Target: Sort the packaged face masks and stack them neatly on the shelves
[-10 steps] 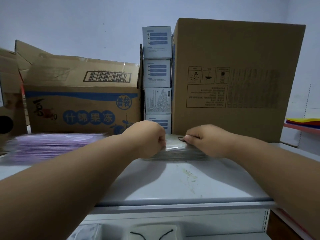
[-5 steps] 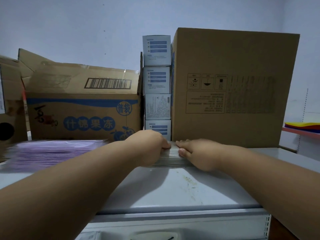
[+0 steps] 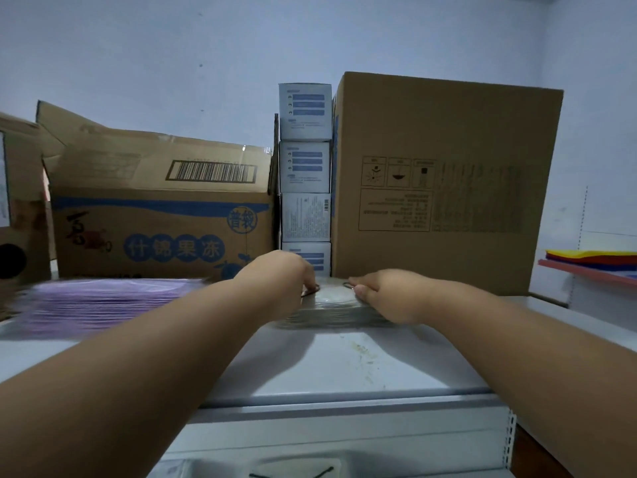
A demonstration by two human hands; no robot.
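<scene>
A low stack of clear-packaged face masks point(image 3: 331, 307) lies on the grey top shelf point(image 3: 344, 370), in front of the small white boxes. My left hand point(image 3: 275, 281) has its fingers curled down over the stack's left end. At the right end my right hand point(image 3: 382, 294) lies on top with its fingers stretched out and the thumb against the front. A wider stack of purple packaged masks point(image 3: 96, 300) sits to the left on the same shelf. Both hands hide the ends of the clear stack.
Behind the stacks stand a printed cardboard box point(image 3: 158, 229), a column of small white boxes point(image 3: 305, 167) and a tall plain carton point(image 3: 444, 181). Another carton point(image 3: 17, 208) is at the far left. More packaged masks point(image 3: 293, 472) lie on the shelf below. Coloured sheets point(image 3: 596, 258) rest on a right-hand shelf.
My right hand has gone from a curled fist to stretched fingers lying on the stack. The left hand has shifted slightly over the stack's left end. The view has tilted upward.
</scene>
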